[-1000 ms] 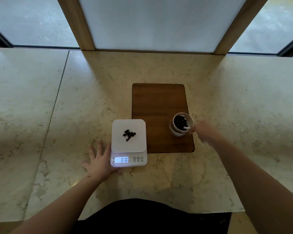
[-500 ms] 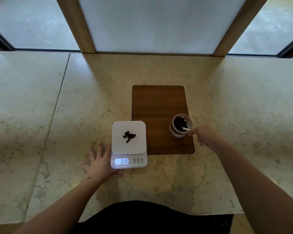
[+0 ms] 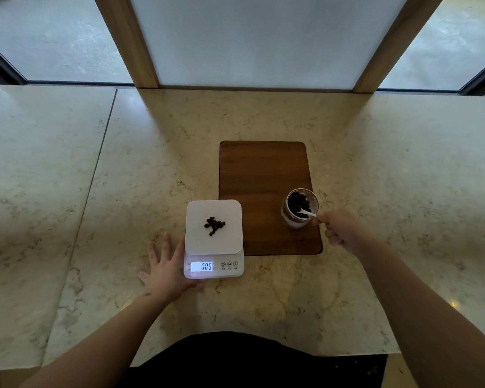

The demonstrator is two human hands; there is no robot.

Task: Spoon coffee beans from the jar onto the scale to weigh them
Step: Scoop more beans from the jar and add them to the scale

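R hand (image 3: 340, 229) has its grip curled tight around the handle of a small white plastic spoon (image 3: 306, 212), fingers folded in, knuckles toward the camera; spoon bowl sits inside the mouth of the clear round glass jar (image 3: 299, 208), among the dark coffee beans in the jar (image 3: 297, 202). Can't tell if any beans are on the spoon. Jar stands upright on the near R part of a dark brown rectangular wooden board (image 3: 263, 177), close to its R edge.

L hand (image 3: 167, 268) lies flat on the pale marble worktop (image 3: 95, 219), palm down, fingers spread wide, holding nothing; thumb side touches the L edge and near corner of the white square digital kitchen scale (image 3: 214, 238).

Scale sits just L of the board, its far R corner overlapping the board's near L edge. Small loose pile of coffee beans (image 3: 214, 225) approx at the platform's centre. Lit display (image 3: 202, 266) reads 009.
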